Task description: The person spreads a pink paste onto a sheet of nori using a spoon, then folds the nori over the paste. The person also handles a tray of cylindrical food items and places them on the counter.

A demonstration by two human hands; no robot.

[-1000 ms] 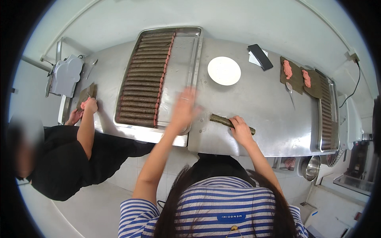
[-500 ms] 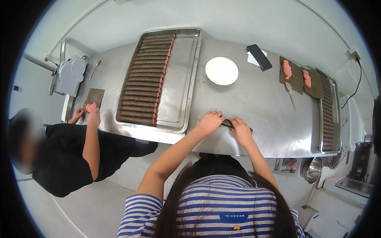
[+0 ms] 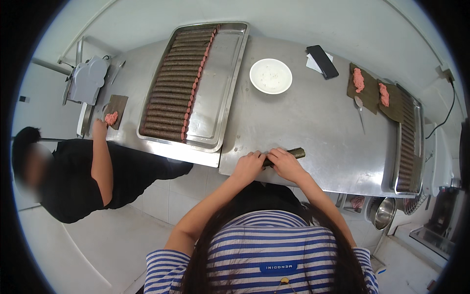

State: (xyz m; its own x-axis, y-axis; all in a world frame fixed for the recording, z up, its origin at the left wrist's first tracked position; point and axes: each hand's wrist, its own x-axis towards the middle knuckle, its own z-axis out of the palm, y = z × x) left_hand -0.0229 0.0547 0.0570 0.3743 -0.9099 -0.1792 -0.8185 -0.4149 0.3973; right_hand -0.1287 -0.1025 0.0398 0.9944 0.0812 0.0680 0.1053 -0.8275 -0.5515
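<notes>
Near the table's front edge, a dark seaweed roll (image 3: 297, 153) lies under my two hands, its right end sticking out past my fingers. My left hand (image 3: 249, 165) is closed over its left part. My right hand (image 3: 285, 164) sits right beside it, fingers curled over the middle of the roll. What fills the roll is hidden. Farther right on the table, two seaweed sheets (image 3: 371, 101) each carry a lump of pink paste (image 3: 359, 81). A spoon (image 3: 360, 111) lies next to them.
A large metal tray (image 3: 215, 117) to the left holds a row of finished-looking rolls (image 3: 169, 93). A white bowl (image 3: 270, 77) and a phone (image 3: 322, 62) stand toward the back. Another tray (image 3: 419, 147) is at the right end. A co-worker (image 3: 73, 171) handles paste at the left.
Both my hands have moved closer together, and the roll's right end now shows tilted upward to the right. The co-worker's hand has shifted left. The whole view has shifted slightly.
</notes>
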